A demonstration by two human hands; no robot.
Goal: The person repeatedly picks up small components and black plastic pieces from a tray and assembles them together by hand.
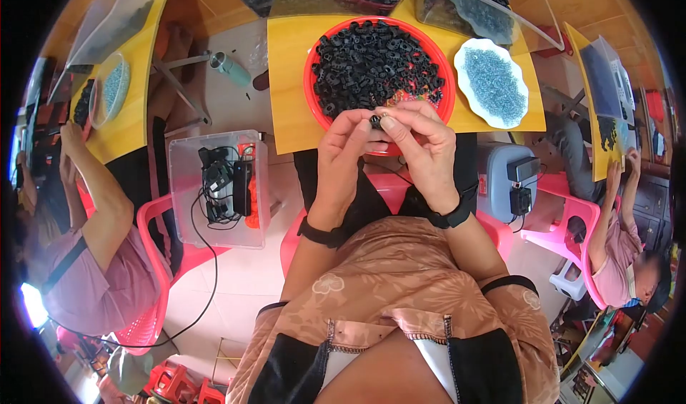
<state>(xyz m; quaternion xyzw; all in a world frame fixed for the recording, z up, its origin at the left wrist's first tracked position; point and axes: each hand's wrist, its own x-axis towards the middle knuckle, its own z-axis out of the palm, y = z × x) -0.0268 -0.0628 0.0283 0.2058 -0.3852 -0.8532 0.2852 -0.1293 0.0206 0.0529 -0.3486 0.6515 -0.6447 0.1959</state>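
Both hands meet over the near rim of a red round tray (pixel 449 68) heaped with small black plastic parts (pixel 375 61). My left hand (pixel 344 143) pinches a small black part (pixel 375 121) between thumb and fingertips. My right hand (pixel 423 138) is closed in a pinch against the same spot, with a tiny brass-coloured piece (pixel 384 116) at its fingertips, too small to name. Right of the tray stands a white scalloped dish (pixel 523 89) full of small clear bluish pieces (pixel 493 82). Some colourful bits lie among the black parts near my right fingers.
The yellow table (pixel 289 89) carries clear bins (pixel 493 7) of black parts at its far edge. On the floor at left is a clear box (pixel 214 189) with cables and adapters. A grey-blue case (pixel 496 179) stands at right. People sit working at tables on both sides.
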